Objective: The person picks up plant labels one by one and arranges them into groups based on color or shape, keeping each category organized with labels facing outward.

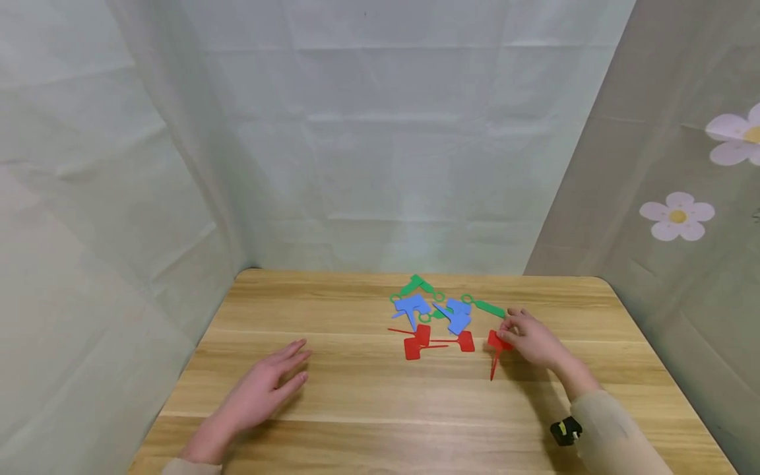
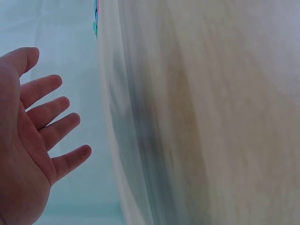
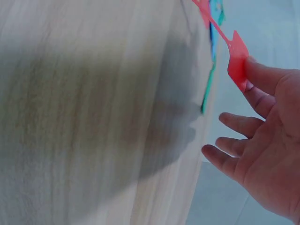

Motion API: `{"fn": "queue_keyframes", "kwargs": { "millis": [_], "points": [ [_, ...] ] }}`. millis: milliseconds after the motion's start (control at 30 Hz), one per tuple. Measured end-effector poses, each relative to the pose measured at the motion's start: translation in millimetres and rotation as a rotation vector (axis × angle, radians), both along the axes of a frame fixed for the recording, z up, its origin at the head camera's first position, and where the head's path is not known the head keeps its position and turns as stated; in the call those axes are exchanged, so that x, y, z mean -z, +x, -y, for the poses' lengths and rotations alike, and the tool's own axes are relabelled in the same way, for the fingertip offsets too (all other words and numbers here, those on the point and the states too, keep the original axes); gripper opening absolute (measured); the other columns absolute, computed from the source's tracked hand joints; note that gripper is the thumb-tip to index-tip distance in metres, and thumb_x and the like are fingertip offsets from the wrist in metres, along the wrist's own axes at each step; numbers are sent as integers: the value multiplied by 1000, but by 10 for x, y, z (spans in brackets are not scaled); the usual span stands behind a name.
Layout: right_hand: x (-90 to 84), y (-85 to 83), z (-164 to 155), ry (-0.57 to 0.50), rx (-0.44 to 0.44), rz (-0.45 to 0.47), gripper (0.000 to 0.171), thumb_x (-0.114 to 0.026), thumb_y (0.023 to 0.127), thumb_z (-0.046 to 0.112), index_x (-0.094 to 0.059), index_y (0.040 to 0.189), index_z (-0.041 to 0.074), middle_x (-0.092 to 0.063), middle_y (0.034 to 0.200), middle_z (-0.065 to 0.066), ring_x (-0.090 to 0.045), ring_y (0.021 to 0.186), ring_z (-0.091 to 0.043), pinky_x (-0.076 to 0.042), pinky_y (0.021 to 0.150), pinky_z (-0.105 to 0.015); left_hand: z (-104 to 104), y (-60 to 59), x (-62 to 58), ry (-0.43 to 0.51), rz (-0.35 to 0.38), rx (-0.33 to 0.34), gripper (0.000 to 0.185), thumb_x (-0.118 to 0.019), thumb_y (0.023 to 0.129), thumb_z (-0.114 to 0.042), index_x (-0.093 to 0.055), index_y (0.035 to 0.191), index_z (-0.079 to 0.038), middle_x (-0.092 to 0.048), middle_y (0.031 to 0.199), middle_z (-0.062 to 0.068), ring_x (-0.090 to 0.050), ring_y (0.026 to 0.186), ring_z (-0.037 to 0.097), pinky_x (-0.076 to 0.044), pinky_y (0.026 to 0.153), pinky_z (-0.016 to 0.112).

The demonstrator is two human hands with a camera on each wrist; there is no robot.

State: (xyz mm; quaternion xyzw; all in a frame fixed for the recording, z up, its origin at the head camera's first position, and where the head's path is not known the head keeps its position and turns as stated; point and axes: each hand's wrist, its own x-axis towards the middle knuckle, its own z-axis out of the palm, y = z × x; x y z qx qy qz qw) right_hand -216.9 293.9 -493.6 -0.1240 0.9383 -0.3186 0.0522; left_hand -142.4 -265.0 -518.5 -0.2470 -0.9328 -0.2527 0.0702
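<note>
Between thumb and index finger, my right hand [image 1: 534, 340] pinches a red plastic plant label [image 3: 237, 58] by its flat square head. The label's thin stem points toward the near side in the head view. My right hand's other fingers are spread loosely. Over the left part of the table hovers my left hand [image 1: 261, 389], fingers extended and holding nothing. Left of the right hand lie more red labels [image 1: 412, 349], with blue T-shaped labels [image 1: 459, 321] behind them. Green strip labels with ring ends [image 1: 490, 309] lie farthest back, one right beside the right hand's fingertips.
The wooden table [image 1: 356, 409] meets a pale hanging cloth [image 1: 386, 165] along its back edge, with more cloth at both sides. A small black device [image 1: 566, 431] shows at the right sleeve [image 1: 614, 429].
</note>
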Motion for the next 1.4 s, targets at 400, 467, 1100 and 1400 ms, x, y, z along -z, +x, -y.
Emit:
{"fn": "queue_keyframes", "kwargs": {
  "millis": [400,467,1100,1400],
  "points": [
    [-189,157,430,-142,-1,24,19,-65,109,31,-66,100,15,-42,163,-29,-38,149,-56,-41,112,-68,112,39,5,8,-32,-29,43,-73,104,-20,-69,143,-4,-55,157,19,-57,139,39,-45,112,59],
    [-178,159,584,-175,-28,27,19,-66,108,31,-65,98,15,-43,163,-28,-34,151,-55,-40,113,-69,135,57,11,7,-25,-42,43,-73,104,-22,-68,143,-4,-54,157,18,-57,139,39,-45,113,59],
    [-71,50,1954,-254,-181,42,18,-72,104,36,-70,90,23,-53,158,-22,-33,154,-50,-34,120,-66,286,119,0,6,-23,-93,45,-72,105,-24,-66,147,-6,-53,159,16,-57,140,38,-39,118,43],
    [20,47,2453,-304,-206,77,22,-74,103,36,-74,86,21,-58,152,-23,-44,149,-46,-41,118,-60,359,192,-49,40,37,-143,44,-69,107,-26,-66,146,-6,-51,162,14,-53,143,39,-30,120,22]
  ]
}}
